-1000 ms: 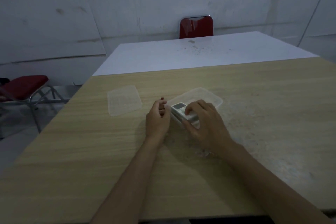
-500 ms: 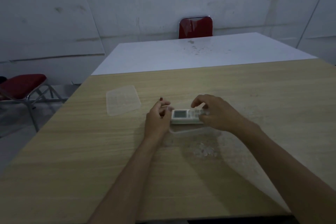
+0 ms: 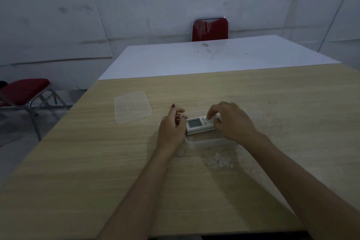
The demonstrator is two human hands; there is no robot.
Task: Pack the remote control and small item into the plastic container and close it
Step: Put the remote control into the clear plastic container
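Observation:
A white remote control (image 3: pixel 198 125) with a small screen lies crosswise inside a clear plastic container (image 3: pixel 206 141), whose near wall shows faintly in front of it. My right hand (image 3: pixel 231 122) pinches the remote's right end with its fingertips. Against the container's left end rests my left hand (image 3: pixel 171 128), curled around a small red-tipped item (image 3: pixel 173 105) that sticks up past the fingers. The clear lid (image 3: pixel 132 109) lies flat on the wooden table (image 3: pixel 97 161), to the left and apart from the container.
A white table (image 3: pixel 194 60) butts against the far edge of the wooden one, with a red chair (image 3: pixel 210 29) behind it. Another red chair (image 3: pixel 25 91) stands left of the table. A pale glinting patch (image 3: pixel 220 161) lies near my right forearm.
The container and remote have turned from diagonal to crosswise. My right hand has shifted from on top of the remote to its right end. The left hand has barely moved.

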